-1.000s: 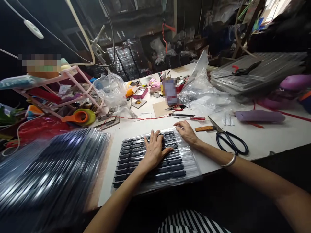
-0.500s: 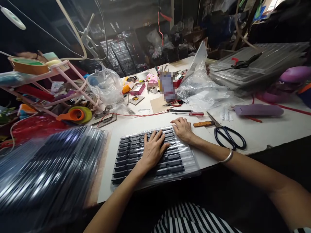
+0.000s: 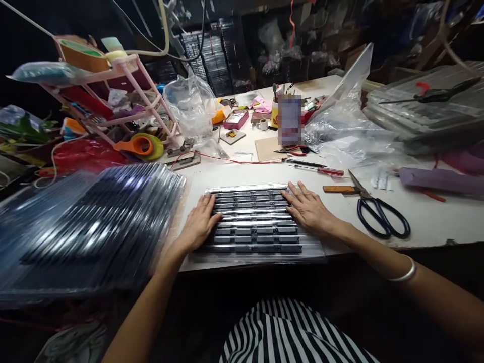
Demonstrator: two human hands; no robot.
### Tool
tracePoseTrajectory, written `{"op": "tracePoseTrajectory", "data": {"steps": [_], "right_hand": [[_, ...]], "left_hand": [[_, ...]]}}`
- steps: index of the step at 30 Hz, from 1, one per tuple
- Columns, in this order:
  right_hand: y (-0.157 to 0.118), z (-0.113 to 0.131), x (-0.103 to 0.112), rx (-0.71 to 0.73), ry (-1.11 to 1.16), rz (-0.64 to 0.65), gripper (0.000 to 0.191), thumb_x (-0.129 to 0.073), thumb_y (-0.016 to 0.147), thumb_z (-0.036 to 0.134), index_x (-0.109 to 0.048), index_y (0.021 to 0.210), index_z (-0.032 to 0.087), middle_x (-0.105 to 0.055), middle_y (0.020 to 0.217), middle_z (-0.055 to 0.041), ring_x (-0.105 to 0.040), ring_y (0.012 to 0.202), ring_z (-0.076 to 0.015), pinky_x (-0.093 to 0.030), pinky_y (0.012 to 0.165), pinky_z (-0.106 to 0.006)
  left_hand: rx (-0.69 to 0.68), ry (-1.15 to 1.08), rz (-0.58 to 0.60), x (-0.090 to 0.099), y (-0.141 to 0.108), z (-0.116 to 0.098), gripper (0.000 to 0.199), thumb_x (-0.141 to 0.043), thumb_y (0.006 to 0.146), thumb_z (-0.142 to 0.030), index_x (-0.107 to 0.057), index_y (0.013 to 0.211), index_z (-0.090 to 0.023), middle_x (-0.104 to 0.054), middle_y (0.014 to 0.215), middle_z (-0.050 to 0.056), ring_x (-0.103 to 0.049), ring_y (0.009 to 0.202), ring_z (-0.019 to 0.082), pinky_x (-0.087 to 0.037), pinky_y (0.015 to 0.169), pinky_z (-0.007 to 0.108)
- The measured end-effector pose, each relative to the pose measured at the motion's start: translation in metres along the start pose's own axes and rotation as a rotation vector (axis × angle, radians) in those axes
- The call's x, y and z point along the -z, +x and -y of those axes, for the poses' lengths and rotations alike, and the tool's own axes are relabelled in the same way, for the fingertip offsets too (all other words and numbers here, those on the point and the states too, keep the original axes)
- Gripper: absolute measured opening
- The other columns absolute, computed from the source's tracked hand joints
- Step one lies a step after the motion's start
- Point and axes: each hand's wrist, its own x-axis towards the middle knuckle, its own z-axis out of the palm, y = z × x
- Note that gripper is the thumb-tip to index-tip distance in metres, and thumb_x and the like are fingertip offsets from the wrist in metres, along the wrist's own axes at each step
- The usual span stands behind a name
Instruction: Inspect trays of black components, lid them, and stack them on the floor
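A clear plastic tray (image 3: 260, 218) with rows of black, chip-like parts lies flat on the white table in front of me. My left hand (image 3: 199, 220) rests along its left edge, fingers stretched out, the fingertips at the ends of the upper rows. Over the tray's right edge lies my right hand (image 3: 308, 206), its fingers spread and touching the row ends. Neither hand is wrapped round anything. To the left stands a thick stack of similar filled trays (image 3: 102, 217), its nearest part slightly blurred.
Large dark-handled scissors (image 3: 381, 214) and a wooden-handled knife (image 3: 340, 189) lie right of my right hand. A red screwdriver (image 3: 328, 171) is behind the tray. A pink rack (image 3: 124, 91) stands back left, and clear plastic bags (image 3: 348, 131) are heaped back right.
My left hand has moved from the middle of the tray to its left edge. My right hand has shifted down along the right edge. The camera view has turned left.
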Motion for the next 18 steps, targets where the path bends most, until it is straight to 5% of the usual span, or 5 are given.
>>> {"op": "tracePoseTrajectory", "data": {"steps": [3, 7, 10, 14, 18], "right_hand": [[-0.007, -0.002, 0.000, -0.078, 0.093, -0.033, 0.048, -0.035, 0.096, 0.038, -0.039, 0.142, 0.024, -0.023, 0.155, -0.0083, -0.014, 0.142, -0.0366, -0.035, 0.103, -0.057], [-0.033, -0.003, 0.002, -0.058, 0.297, -0.153, 0.043, -0.034, 0.097, 0.029, -0.047, 0.137, 0.021, -0.036, 0.150, -0.0095, -0.032, 0.138, -0.0259, -0.036, 0.108, -0.047], [-0.073, -0.009, 0.011, 0.023, 0.344, -0.144, 0.048, -0.032, 0.095, 0.018, -0.038, 0.142, 0.026, -0.039, 0.148, -0.0059, -0.037, 0.135, -0.0203, -0.036, 0.109, -0.043], [-0.126, -0.018, 0.025, 0.141, 0.269, 0.009, 0.065, -0.031, 0.089, 0.009, -0.020, 0.149, 0.032, -0.030, 0.153, -0.0012, -0.033, 0.138, -0.0194, -0.038, 0.109, -0.042], [-0.142, -0.020, 0.024, 0.206, 0.125, 0.072, 0.069, -0.040, 0.088, 0.015, -0.015, 0.151, 0.028, -0.023, 0.155, -0.0044, -0.033, 0.138, -0.0232, -0.042, 0.106, -0.040]], "left_hand": [[0.091, -0.057, -0.094, -0.003, -0.025, 0.018, 0.056, -0.026, 0.095, -0.040, -0.031, 0.144, -0.013, -0.037, 0.147, 0.014, -0.033, 0.136, 0.022, -0.028, 0.110, 0.045], [0.163, -0.091, -0.251, -0.009, -0.062, 0.012, 0.051, -0.025, 0.095, -0.037, -0.046, 0.136, -0.014, -0.054, 0.135, 0.010, -0.043, 0.131, 0.021, -0.029, 0.111, 0.040], [0.069, -0.137, -0.194, 0.000, -0.093, 0.011, 0.045, -0.036, 0.093, -0.033, -0.051, 0.132, -0.018, -0.057, 0.133, 0.005, -0.047, 0.127, 0.021, -0.032, 0.111, 0.039], [-0.127, -0.091, 0.008, 0.011, -0.128, 0.022, 0.057, -0.033, 0.089, -0.013, -0.033, 0.144, -0.028, -0.044, 0.144, -0.002, -0.037, 0.134, 0.017, -0.032, 0.111, 0.037], [-0.212, 0.080, -0.030, -0.004, -0.139, 0.027, 0.078, -0.029, 0.081, 0.000, -0.005, 0.150, -0.028, -0.035, 0.150, 0.004, -0.025, 0.140, 0.020, -0.026, 0.112, 0.045]]}}
